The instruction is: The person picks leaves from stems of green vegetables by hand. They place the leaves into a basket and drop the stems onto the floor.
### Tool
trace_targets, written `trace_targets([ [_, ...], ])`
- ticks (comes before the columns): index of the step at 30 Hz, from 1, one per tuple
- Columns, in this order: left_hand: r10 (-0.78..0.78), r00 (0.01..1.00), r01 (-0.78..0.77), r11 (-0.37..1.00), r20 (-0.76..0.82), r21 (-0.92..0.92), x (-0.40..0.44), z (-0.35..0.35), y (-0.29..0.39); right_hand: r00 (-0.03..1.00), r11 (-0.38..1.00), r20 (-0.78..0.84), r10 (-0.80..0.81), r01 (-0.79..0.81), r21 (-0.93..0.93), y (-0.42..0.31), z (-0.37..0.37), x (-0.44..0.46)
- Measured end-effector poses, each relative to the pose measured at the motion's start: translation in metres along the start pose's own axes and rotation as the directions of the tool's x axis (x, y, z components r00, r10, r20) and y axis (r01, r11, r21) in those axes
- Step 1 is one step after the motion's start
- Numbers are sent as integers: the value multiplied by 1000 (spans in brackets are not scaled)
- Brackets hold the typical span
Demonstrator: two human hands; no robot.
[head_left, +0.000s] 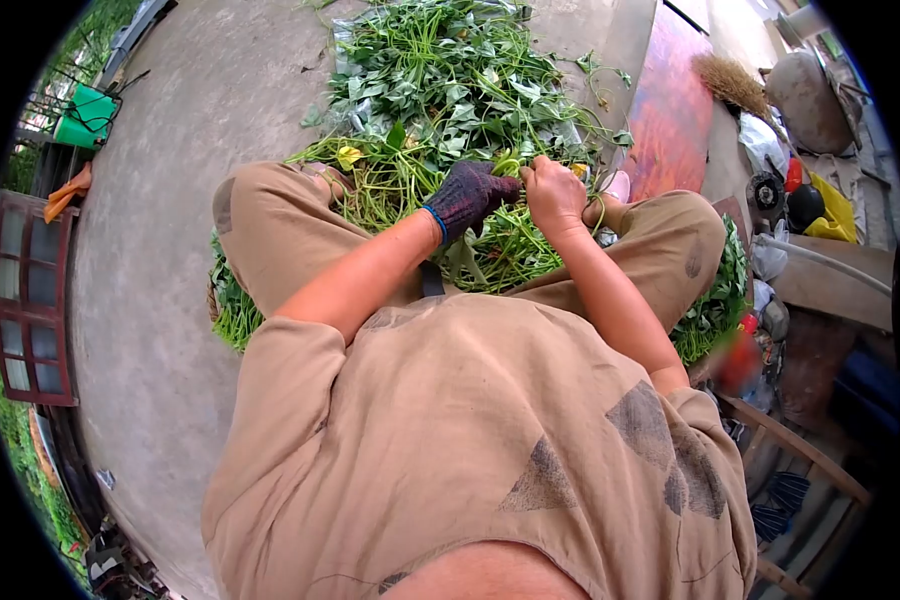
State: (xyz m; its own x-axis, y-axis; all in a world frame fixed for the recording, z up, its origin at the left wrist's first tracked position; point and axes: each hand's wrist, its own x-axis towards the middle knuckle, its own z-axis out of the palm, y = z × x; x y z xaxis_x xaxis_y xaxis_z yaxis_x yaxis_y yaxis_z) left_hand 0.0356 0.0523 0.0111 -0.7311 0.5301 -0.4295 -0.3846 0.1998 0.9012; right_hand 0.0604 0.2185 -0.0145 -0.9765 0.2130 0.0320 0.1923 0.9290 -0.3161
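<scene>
My left hand (467, 202), in a dark knitted glove with a blue cuff, is closed around green leafy stems (507, 165). Close beside it, my bare right hand (556, 196) pinches at the same stems, thumb and fingers together. A large heap of leafy green vines (450, 75) spreads on the floor in front of my feet. More cut stems (515, 250) lie between my legs, under both hands. One yellow leaf (349, 157) shows near my left knee. The exact stem between my fingertips is too small to make out.
Bundles of greens (232, 305) also show beside my left thigh and right thigh. A reddish board (670, 110) lies at the right, near a straw broom (730, 85) and a yellow bag (834, 208). Concrete floor (160, 250) stretches left toward a red-framed window panel (32, 300).
</scene>
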Motion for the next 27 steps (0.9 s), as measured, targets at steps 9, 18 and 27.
trace_targets([
  [9, 422, 899, -427, 904, -117, -18, -43, -46, 51, 911, 782, 48, 411, -379, 495, 107, 3, 106],
  [18, 485, 677, -706, 641, -554, -301, -61, -262, 54, 949, 566, -304, -78, 293, 770, -21, -239, 164],
  [27, 148, 707, -649, 526, -692, -551, -59, -315, 3, 605, 117, -444, -661, 667, 736, -156, -303, 135],
])
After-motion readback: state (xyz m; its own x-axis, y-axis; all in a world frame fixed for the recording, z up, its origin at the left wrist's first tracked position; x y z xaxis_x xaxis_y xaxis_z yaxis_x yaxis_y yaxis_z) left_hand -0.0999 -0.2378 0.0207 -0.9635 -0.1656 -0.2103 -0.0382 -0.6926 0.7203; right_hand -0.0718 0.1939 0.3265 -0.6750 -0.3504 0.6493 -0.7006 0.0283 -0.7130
